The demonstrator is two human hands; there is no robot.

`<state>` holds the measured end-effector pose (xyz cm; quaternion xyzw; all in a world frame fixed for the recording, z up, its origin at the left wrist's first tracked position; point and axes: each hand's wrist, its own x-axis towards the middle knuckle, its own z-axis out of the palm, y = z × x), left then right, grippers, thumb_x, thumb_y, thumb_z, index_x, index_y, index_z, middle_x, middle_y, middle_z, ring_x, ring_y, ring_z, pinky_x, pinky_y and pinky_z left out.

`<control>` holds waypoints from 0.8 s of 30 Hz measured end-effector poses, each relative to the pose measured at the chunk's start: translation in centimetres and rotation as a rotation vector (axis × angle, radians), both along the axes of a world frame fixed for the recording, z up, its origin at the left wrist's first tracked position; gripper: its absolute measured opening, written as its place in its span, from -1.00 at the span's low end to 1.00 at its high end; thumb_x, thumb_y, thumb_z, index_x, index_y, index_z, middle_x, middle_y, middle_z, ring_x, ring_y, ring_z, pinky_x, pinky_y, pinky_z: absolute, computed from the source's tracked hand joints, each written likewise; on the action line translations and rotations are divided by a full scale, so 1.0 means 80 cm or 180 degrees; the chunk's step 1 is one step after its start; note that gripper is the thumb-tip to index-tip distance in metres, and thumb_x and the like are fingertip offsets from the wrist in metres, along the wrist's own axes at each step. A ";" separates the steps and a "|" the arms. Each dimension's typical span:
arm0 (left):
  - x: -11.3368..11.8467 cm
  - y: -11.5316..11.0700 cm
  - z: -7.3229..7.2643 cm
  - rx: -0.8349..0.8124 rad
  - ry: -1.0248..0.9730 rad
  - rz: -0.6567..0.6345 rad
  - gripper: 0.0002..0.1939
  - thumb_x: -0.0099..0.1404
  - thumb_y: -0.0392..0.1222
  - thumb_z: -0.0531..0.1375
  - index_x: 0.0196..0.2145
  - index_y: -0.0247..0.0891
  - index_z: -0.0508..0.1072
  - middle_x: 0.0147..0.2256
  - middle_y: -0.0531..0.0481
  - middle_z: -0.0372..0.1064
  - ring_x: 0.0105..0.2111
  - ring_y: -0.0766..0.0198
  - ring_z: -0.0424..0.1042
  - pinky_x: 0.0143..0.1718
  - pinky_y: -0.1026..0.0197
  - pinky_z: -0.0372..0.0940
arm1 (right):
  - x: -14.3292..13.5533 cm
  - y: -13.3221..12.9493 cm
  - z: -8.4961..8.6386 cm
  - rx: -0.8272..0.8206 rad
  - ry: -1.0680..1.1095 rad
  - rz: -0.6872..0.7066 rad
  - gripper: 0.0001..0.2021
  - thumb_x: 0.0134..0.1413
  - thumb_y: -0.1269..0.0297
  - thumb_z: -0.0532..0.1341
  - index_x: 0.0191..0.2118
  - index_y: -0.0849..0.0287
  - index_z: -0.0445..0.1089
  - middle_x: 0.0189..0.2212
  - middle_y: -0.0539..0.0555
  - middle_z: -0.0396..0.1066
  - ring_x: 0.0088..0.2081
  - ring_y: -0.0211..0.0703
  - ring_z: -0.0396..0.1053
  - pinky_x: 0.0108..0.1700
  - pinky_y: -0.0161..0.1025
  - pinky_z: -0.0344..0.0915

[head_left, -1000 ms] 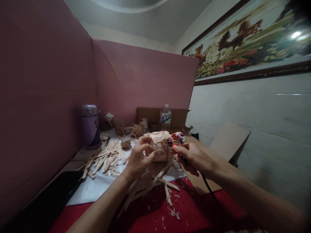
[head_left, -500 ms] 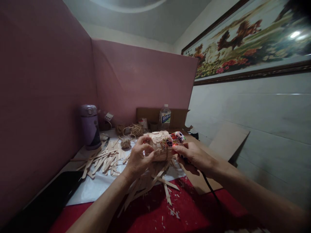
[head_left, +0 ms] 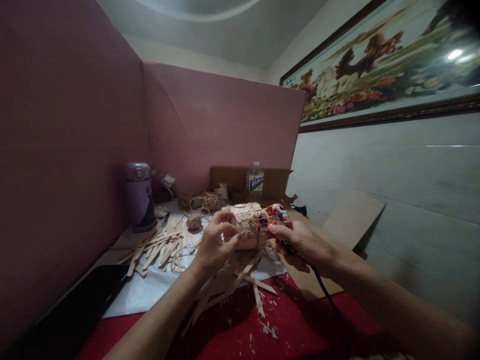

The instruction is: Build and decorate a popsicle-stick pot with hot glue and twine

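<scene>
A small model built of wooden craft sticks (head_left: 245, 239), its top covered with overlapping pieces like shingles, stands in front of me. My left hand (head_left: 215, 242) grips its left side, thumb low and fingers curled above. My right hand (head_left: 302, 244) is wrapped around a flower-patterned hot glue gun (head_left: 277, 212) with a lit red light and a black cord. The gun lies across the model's right end; its tip points left, close to the front face, and I cannot tell whether it touches. Twine runs over part of the front.
Loose craft sticks (head_left: 163, 250) lie on a white sheet (head_left: 129, 298) at left. Behind are twine balls (head_left: 211, 201), a plastic bottle (head_left: 255, 182) and a purple flask (head_left: 138, 197). Cardboard (head_left: 318, 287) lies at right. Scraps dot the red cloth (head_left: 300, 320).
My right hand and the glue gun have shifted slightly to the right along the model. My left hand and the model stay nearly where they were.
</scene>
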<state>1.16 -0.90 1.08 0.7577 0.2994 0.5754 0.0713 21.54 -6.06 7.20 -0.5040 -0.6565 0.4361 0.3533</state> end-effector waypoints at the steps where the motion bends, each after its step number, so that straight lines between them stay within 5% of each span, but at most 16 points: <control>1: 0.000 0.000 0.000 -0.0004 -0.0002 0.0002 -0.88 0.10 -0.39 0.21 -0.56 -0.29 0.41 -0.14 -0.14 0.34 0.00 0.14 0.33 0.05 0.03 0.25 | 0.000 0.001 0.000 0.0016 -0.0015 0.0018 -0.59 0.10 0.01 0.09 -0.64 0.17 0.22 -0.74 -0.06 0.15 -0.82 -0.42 0.00 -0.83 -0.39 -0.08; 24: 0.001 -0.001 0.001 0.0020 -0.0010 0.0024 -0.88 0.12 -0.33 0.22 -0.56 -0.27 0.41 -0.14 -0.13 0.35 0.00 0.13 0.35 0.07 -0.01 0.24 | -0.001 -0.010 -0.005 0.0033 0.0492 0.0048 -0.56 0.14 -0.01 0.06 -0.63 0.16 0.19 -0.75 -0.07 0.13 -0.79 -0.42 -0.01 -0.79 -0.37 -0.10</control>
